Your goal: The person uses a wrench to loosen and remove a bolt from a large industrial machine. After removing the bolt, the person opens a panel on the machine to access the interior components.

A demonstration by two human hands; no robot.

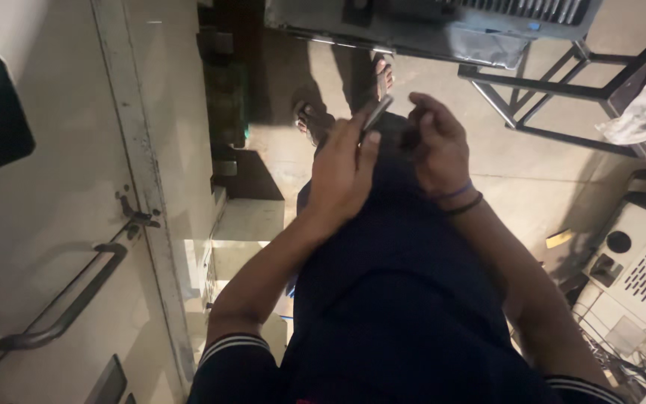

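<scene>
Your left hand (342, 176) has its fingers pinching a slim grey metal tool (376, 114), held tilted in front of your dark shirt (398, 299), above the floor (517, 172). Your right hand (437, 146) sits just beside it, fingers curled at the tool's lower end; contact cannot be confirmed. A metal cabinet door (61, 224) stands to your left.
</scene>
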